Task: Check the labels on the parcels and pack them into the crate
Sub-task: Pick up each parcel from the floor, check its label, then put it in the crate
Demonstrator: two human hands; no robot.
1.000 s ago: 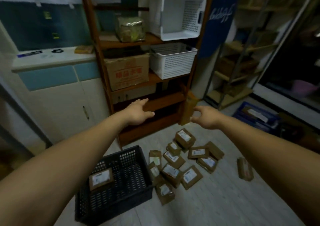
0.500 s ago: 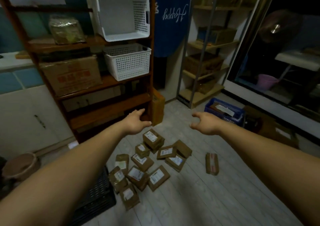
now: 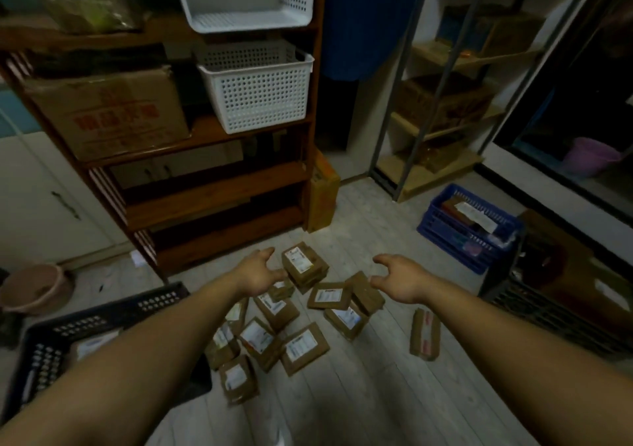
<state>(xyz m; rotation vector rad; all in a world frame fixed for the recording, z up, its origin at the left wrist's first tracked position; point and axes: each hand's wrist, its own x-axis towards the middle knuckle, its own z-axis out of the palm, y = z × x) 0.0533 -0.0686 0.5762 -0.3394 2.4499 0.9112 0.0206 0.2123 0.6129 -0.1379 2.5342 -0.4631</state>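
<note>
Both arms reach out over a scatter of brown parcels (image 3: 303, 345) lying on the pale plank floor (image 3: 359, 394), most of them with a white label facing up (the print is too small to read). The left hand (image 3: 258, 274) hangs above the far left side of the pile with its fingers loosely spread, holding nothing, just beside a small stack of parcels (image 3: 301, 262). The right hand (image 3: 400, 279) is above the far right side, fingers relaxed and slightly bent, also holding nothing. One parcel (image 3: 424, 334) lies on its own, apart from the pile to the right. The black crate (image 3: 161, 296) sits on the floor at the left, touching or nearly touching the nearest parcels, partly hidden by the left forearm; a labelled parcel (image 3: 94, 344) lies inside it. Behind the pile stands a wooden shelf (image 3: 212, 188) carrying a cardboard box (image 3: 109, 110) and a white basket (image 3: 257, 92). A blue crate (image 3: 455, 240) sits on the floor toward the far right.
</note>
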